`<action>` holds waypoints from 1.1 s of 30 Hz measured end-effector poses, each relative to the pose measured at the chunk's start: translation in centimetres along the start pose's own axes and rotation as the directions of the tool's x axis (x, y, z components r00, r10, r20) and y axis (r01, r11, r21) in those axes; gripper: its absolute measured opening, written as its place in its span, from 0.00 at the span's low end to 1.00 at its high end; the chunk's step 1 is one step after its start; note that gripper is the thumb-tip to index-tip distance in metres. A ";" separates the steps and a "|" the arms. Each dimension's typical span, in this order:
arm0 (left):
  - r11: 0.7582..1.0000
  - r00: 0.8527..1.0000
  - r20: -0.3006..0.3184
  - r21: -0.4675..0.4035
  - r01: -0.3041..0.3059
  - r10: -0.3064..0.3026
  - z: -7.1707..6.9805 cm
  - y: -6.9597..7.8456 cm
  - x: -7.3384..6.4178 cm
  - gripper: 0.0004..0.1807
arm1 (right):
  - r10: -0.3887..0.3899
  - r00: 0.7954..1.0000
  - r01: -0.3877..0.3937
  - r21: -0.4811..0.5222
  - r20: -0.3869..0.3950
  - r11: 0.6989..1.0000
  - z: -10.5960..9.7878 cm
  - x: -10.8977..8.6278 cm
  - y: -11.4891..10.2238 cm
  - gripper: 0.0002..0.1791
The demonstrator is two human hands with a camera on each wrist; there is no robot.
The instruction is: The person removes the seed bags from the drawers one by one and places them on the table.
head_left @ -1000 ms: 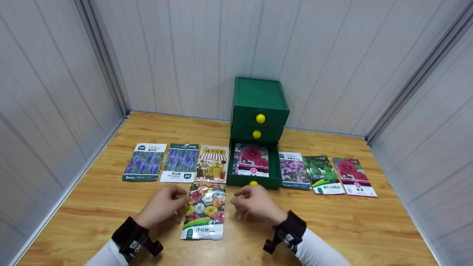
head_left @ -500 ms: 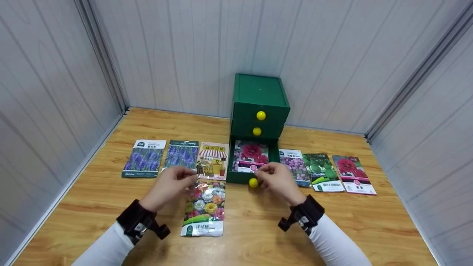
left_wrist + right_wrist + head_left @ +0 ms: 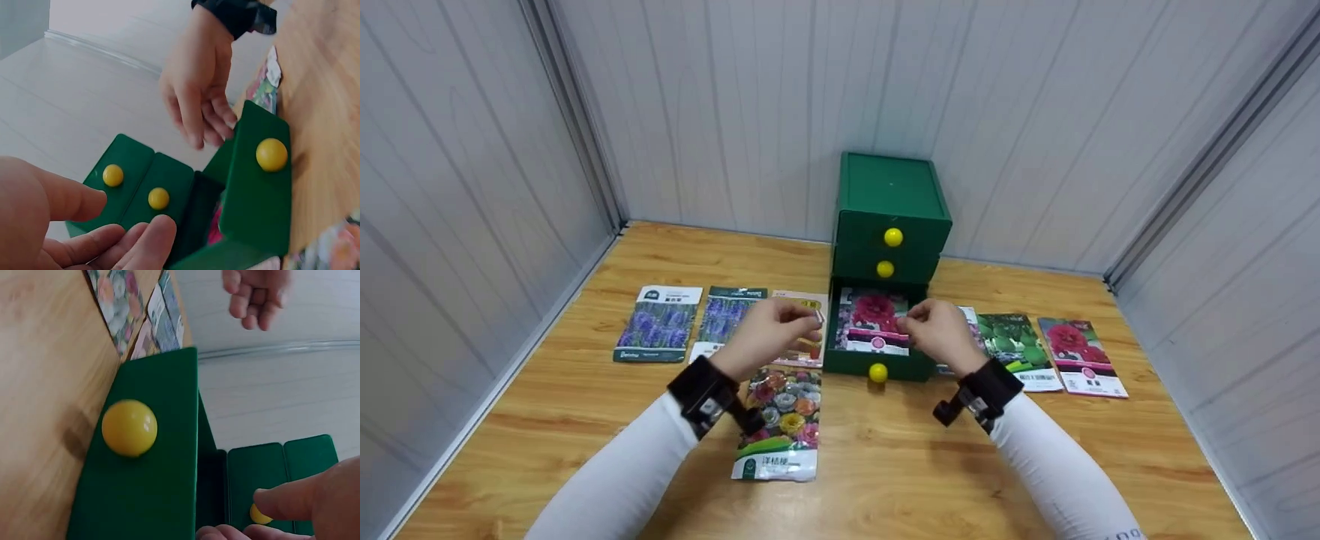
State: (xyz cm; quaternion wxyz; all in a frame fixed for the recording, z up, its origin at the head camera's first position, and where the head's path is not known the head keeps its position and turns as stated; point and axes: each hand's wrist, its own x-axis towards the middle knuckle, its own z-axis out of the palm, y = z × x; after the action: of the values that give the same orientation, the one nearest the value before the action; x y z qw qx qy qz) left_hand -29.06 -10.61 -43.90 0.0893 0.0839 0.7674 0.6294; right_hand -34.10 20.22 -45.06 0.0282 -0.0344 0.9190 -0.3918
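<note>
A green drawer box (image 3: pixel 891 184) stands at the back with its bottom drawer (image 3: pixel 847 363) pulled out. Inside that drawer lies a seed packet with a magenta flower (image 3: pixel 876 311). My left hand (image 3: pixel 769 334) hovers left of the drawer, over a beige packet (image 3: pixel 802 356) that it partly covers. Its thumb and fingers are apart and hold nothing in the left wrist view. Above the drawer's right side is my right hand (image 3: pixel 945 334), fingertips overlapping the packet's edge. In the right wrist view its thumb (image 3: pixel 287 498) and fingers stand apart; the fingers are partly out of frame.
Two purple-flower packets (image 3: pixel 656 324) lie in a row on the left. Right of the drawer are a green-fruit packet (image 3: pixel 1016 345), a red-flower packet (image 3: pixel 1081 352) and one mostly hidden packet. A mixed-flower packet (image 3: pixel 780 450) lies in front. Pale walls surround the table.
Both hands have moved forward from the table front. The left went from beside the mixed-flower packet to over the beige one; the right rose past the drawer's front to its right side.
</note>
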 end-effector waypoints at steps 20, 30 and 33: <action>0.942 0.994 0.020 0.323 0.094 -0.106 6.0 1.4 7.3 0.14 | -0.003 0.999 0.020 -0.325 0.054 0.945 0.5 3.5 -0.5 0.19; 0.896 0.993 0.019 0.432 0.099 -0.118 7.1 -0.2 9.4 0.12 | -0.017 0.999 0.037 -0.416 0.052 0.909 1.5 3.8 -0.7 0.13; 0.889 0.998 0.022 0.455 0.047 -0.064 7.6 -3.6 12.5 0.10 | -0.022 0.998 0.045 -0.426 0.059 0.904 1.7 3.9 -0.6 0.12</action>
State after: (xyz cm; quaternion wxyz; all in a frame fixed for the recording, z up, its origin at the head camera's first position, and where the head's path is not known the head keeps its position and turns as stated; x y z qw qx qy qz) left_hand -39.44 -1.06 -49.29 0.0989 0.0918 0.8935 0.4284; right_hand -37.80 18.23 -45.86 0.0374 -0.0660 0.9806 -0.1805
